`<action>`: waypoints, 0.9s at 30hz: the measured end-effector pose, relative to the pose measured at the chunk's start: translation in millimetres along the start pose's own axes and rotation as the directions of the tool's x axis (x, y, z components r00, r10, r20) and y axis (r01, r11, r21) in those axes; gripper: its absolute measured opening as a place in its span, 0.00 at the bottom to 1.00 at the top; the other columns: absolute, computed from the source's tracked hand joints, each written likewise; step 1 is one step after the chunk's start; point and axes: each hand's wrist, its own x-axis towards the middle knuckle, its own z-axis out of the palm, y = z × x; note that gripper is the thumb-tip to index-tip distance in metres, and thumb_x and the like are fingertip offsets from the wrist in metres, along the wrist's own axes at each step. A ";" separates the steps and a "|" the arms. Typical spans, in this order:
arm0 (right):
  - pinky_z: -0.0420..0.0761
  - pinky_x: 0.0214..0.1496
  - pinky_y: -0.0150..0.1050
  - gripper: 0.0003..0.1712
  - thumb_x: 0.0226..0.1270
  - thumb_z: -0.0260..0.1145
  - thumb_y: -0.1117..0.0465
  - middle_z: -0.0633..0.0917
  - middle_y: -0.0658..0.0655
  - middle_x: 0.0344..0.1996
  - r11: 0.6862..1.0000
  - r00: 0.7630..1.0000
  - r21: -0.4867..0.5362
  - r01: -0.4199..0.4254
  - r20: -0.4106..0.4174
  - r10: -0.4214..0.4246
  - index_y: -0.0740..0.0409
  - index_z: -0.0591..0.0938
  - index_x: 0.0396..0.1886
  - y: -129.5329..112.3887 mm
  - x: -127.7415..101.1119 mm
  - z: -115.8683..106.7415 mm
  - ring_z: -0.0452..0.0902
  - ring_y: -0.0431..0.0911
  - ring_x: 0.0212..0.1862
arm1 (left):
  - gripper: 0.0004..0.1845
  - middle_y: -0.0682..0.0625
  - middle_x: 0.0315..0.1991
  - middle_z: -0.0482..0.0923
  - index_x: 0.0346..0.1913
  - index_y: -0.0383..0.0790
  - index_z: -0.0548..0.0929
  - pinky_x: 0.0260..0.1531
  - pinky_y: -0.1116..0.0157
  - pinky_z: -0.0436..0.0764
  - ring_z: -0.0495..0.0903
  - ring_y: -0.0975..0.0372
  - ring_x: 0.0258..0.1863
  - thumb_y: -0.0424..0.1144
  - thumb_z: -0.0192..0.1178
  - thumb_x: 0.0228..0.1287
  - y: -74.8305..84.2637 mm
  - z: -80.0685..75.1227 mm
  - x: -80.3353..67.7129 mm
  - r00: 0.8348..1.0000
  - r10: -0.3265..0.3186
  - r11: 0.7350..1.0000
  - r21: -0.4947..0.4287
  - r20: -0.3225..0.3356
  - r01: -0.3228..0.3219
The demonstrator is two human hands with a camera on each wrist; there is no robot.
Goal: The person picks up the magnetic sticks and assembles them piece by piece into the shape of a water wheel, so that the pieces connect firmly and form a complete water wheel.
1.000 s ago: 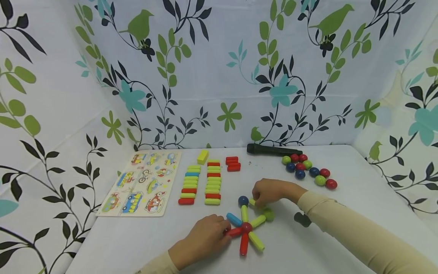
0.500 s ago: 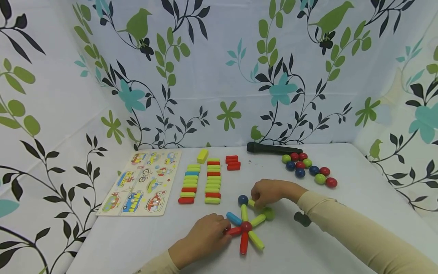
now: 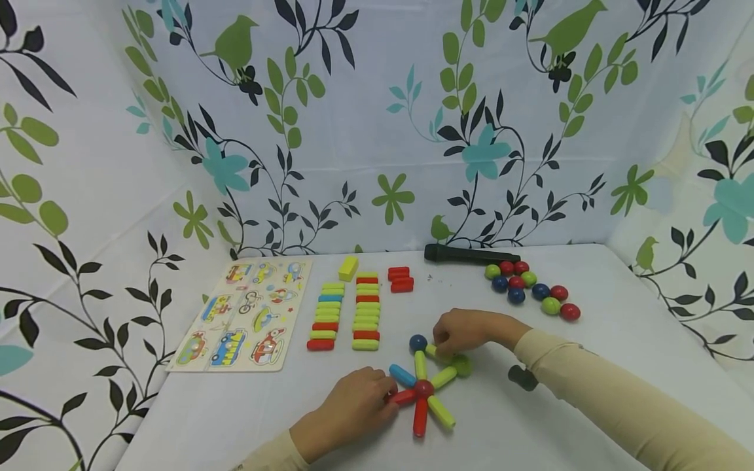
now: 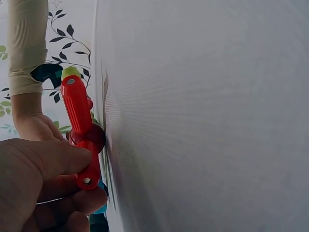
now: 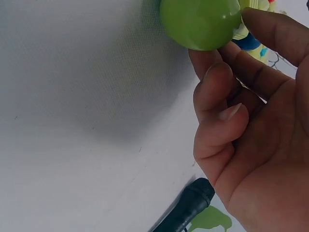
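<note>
A star of magnetic rods round a red ball lies on the table, with red, blue and yellow-green rods pointing outward. My left hand pinches the outer part of one red rod between thumb and fingers. A blue ball caps the far yellow-green rod, and a green ball caps the right one. Between these two balls my right hand pinches another yellow-green rod, partly hidden by its fingers. In the right wrist view the green ball is right at the fingertips.
Two columns of rods stand left of centre, beside a picture puzzle board. Red rods and a yellow block are farther back. Several balls lie back right, near a black microphone. A dark object lies under the right forearm.
The rod in my right hand has dipped slightly towards me beside the blue ball. My left hand keeps its hold on the red rod.
</note>
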 end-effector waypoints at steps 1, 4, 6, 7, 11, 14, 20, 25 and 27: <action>0.77 0.41 0.38 0.03 0.67 0.69 0.54 0.82 0.44 0.26 1.000 1.000 0.005 0.002 0.000 -0.002 0.45 0.86 0.32 1.4 -0.6 0.2 0.76 0.40 0.33 | 0.10 0.63 0.27 0.77 0.43 0.48 0.87 0.32 0.76 0.75 0.70 0.73 0.27 0.47 0.72 0.63 0.3 0.0 0.0 1.000 -0.002 1.000 0.000 0.003 0.002; 0.77 0.42 0.39 0.03 0.68 0.68 0.54 0.83 0.44 0.27 1.000 1.000 0.027 0.012 -0.009 -0.011 0.44 0.86 0.33 6.4 -3.2 -0.2 0.77 0.40 0.34 | 0.10 0.63 0.27 0.77 0.43 0.48 0.87 0.32 0.75 0.75 0.70 0.73 0.27 0.47 0.72 0.63 0.6 0.0 -0.2 1.000 -0.007 1.000 -0.005 0.010 0.007; 0.78 0.43 0.40 0.03 0.68 0.67 0.54 0.83 0.43 0.28 0.999 1.000 0.040 0.022 -0.021 -0.021 0.43 0.86 0.33 10.3 -6.1 -1.3 0.77 0.41 0.35 | 0.11 0.63 0.27 0.78 0.44 0.48 0.87 0.32 0.75 0.76 0.71 0.73 0.27 0.47 0.72 0.63 1.1 -0.4 -0.4 1.000 -0.010 1.000 -0.010 0.014 0.010; 0.78 0.43 0.40 0.03 0.68 0.67 0.54 0.83 0.43 0.29 0.999 0.999 0.045 0.024 -0.029 -0.023 0.43 0.86 0.34 12.3 -7.7 -2.4 0.77 0.41 0.35 | 0.11 0.63 0.27 0.78 0.45 0.48 0.87 0.33 0.75 0.76 0.71 0.73 0.27 0.47 0.72 0.63 1.5 -0.6 -0.5 1.000 -0.011 1.000 -0.011 0.016 0.011; 0.79 0.45 0.41 0.04 0.70 0.66 0.54 0.83 0.43 0.32 0.999 0.997 0.036 0.026 -0.078 -0.023 0.46 0.87 0.38 20.9 -12.7 -7.3 0.77 0.42 0.37 | 0.13 0.63 0.29 0.79 0.47 0.48 0.87 0.33 0.75 0.77 0.71 0.73 0.28 0.47 0.72 0.63 2.8 -1.5 -1.2 1.000 -0.016 1.000 -0.022 0.021 0.016; 0.80 0.46 0.41 0.06 0.71 0.66 0.55 0.84 0.44 0.33 1.000 0.991 0.019 0.009 -0.134 -0.006 0.48 0.87 0.41 25.3 -11.5 -12.8 0.76 0.42 0.38 | 0.13 0.63 0.29 0.79 0.48 0.48 0.87 0.34 0.74 0.77 0.71 0.73 0.28 0.46 0.72 0.63 2.2 -1.0 -2.0 1.000 -0.018 0.999 -0.027 0.017 0.019; 0.82 0.46 0.41 0.09 0.71 0.67 0.58 0.85 0.48 0.35 0.997 0.956 -0.067 -0.048 -0.292 0.026 0.55 0.87 0.46 23.8 7.5 -29.7 0.77 0.44 0.38 | 0.13 0.63 0.29 0.78 0.47 0.49 0.87 0.34 0.74 0.77 0.71 0.74 0.29 0.46 0.72 0.62 1.8 -0.2 -2.5 0.999 -0.024 0.999 -0.040 0.038 0.025; 0.83 0.48 0.44 0.14 0.69 0.69 0.60 0.87 0.52 0.42 0.974 0.919 -0.190 -0.121 -0.393 0.037 0.56 0.86 0.53 11.9 38.5 -42.6 0.80 0.46 0.42 | 0.13 0.64 0.30 0.78 0.47 0.49 0.87 0.34 0.74 0.77 0.72 0.73 0.30 0.47 0.73 0.62 5.5 1.9 -1.6 0.998 -0.025 0.999 -0.046 0.056 0.027; 0.83 0.48 0.44 0.15 0.69 0.69 0.61 0.86 0.53 0.44 0.960 0.913 -0.246 -0.136 -0.406 0.025 0.55 0.85 0.54 5.7 51.3 -45.2 0.80 0.47 0.43 | 0.13 0.65 0.30 0.78 0.47 0.49 0.87 0.35 0.74 0.77 0.71 0.73 0.30 0.47 0.72 0.62 8.4 3.9 -1.0 0.998 -0.018 0.999 -0.049 0.061 0.021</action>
